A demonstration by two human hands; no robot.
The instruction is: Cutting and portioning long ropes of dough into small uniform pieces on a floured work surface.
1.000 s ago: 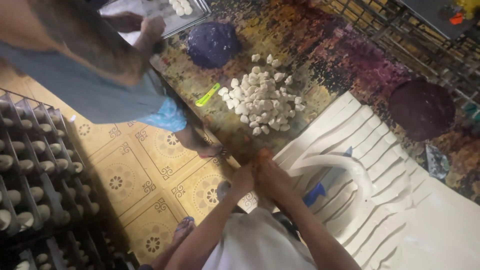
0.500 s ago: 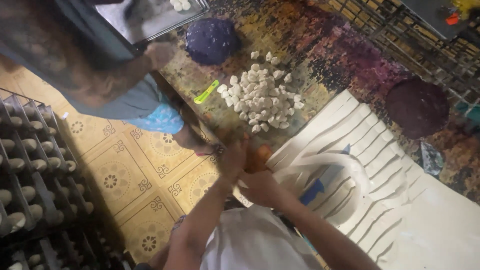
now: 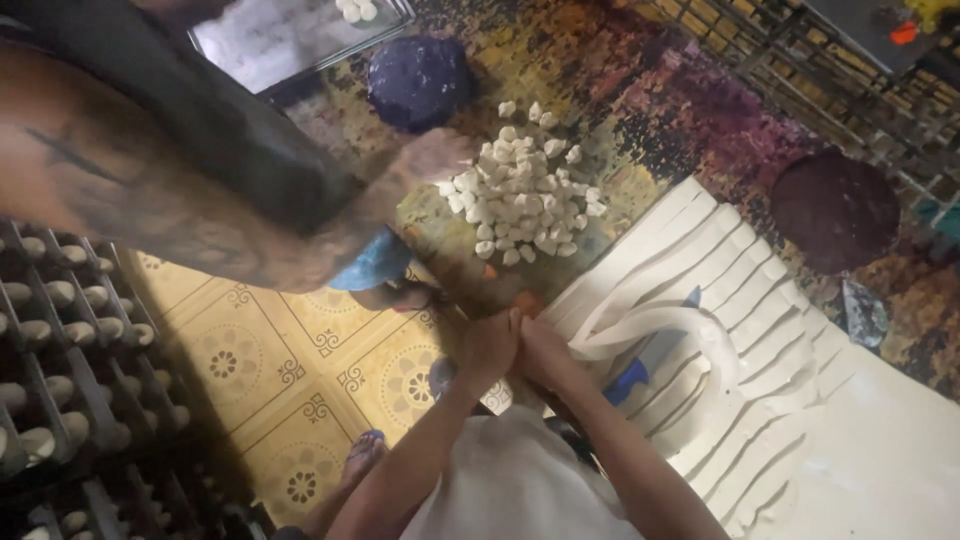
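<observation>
Mottled, stained worktop holds a heap of small white dough lumps (image 3: pixel 525 185), w/ a co-worker's tattooed arm (image 3: pixel 200 190) reaching beside it. Left hand (image 3: pixel 490 345) & right hand (image 3: pixel 545 350) press together at the worktop edge, fingers curled; can't tell if they grip anything. Risk: co-worker's arm may knock lumps onto the yellow patterned floor tiles (image 3: pixel 260 370).

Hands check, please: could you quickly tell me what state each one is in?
Left hand: pressed against the right; grip cannot be told.
Right hand: pressed against the left; cannot be told.

dark dough ball (image 3: pixel 418 80), metal tray (image 3: pixel 290 40), rack (image 3: pixel 60 330)
</observation>
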